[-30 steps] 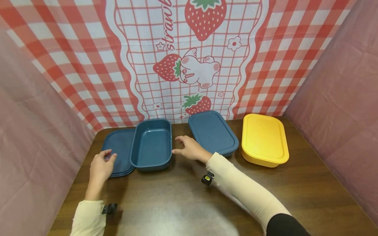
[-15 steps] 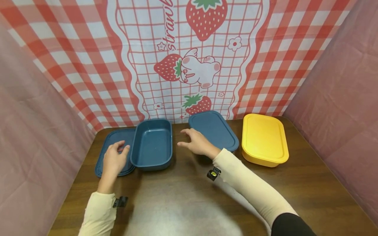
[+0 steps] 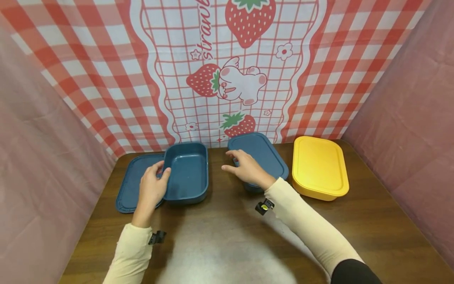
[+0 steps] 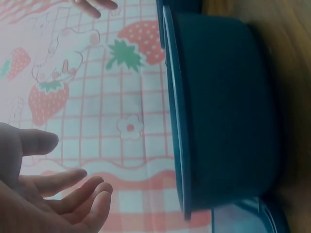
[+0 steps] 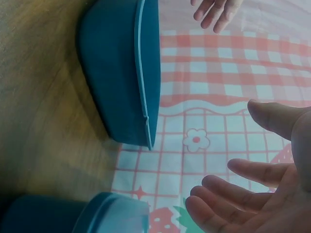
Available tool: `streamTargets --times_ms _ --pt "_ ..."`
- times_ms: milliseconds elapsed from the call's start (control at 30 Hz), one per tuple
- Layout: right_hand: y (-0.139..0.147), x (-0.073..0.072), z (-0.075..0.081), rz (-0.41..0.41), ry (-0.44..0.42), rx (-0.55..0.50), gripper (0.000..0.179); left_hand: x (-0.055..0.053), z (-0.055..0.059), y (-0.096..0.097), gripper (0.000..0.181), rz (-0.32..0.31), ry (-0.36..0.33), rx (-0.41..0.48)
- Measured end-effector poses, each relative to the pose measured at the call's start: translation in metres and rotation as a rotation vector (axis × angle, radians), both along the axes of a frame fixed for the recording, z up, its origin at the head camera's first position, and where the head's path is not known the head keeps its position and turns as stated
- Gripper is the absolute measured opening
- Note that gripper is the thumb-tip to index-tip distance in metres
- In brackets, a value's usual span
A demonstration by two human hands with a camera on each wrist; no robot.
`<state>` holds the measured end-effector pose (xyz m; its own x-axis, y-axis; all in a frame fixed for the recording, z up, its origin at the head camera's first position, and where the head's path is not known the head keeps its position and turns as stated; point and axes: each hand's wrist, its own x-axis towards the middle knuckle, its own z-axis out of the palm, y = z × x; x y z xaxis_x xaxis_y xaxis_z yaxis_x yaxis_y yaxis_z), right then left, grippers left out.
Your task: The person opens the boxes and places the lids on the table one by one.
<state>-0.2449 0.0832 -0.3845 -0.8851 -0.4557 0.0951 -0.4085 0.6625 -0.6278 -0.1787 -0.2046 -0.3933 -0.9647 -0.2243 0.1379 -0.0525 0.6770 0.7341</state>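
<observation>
An empty blue food container [image 3: 186,177] stands uncovered on the wooden table. Its blue lid [image 3: 134,183] lies flat to its left, partly hidden by my left hand [image 3: 152,185]. That hand hovers over the container's left rim, thumb and fingers apart. In the left wrist view, a gap separates the fingers [image 4: 58,182] from the container wall [image 4: 223,111]. My right hand [image 3: 248,167] is held above the near-left part of a lidded blue container [image 3: 260,152], palm turned inward. Nothing lies between its spread thumb and fingers [image 5: 238,191] in the right wrist view.
A yellow lidded container [image 3: 319,167] stands at the right of the table [image 3: 220,240]. Behind is a red and white checked cloth [image 3: 170,79] with strawberries. Pink cloths hang on both sides. A small dark camera [image 3: 264,206] sits on the right wrist.
My left hand has moved right and a little forward, from over the loose lid to the open container's left rim. My right hand has drawn away from that container, rightward over the lidded blue one.
</observation>
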Motion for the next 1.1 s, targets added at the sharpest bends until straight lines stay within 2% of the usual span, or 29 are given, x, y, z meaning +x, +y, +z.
streamTargets --times_ms 367,1100 --pt "0.013 0.003 0.003 -0.049 -0.013 0.014 0.059 -0.004 0.0 0.028 0.048 -0.032 0.059 0.039" --pt "0.042 0.007 0.0 -0.094 0.01 0.016 0.058 -0.007 -0.007 0.071 0.045 -0.085 0.137 0.027"
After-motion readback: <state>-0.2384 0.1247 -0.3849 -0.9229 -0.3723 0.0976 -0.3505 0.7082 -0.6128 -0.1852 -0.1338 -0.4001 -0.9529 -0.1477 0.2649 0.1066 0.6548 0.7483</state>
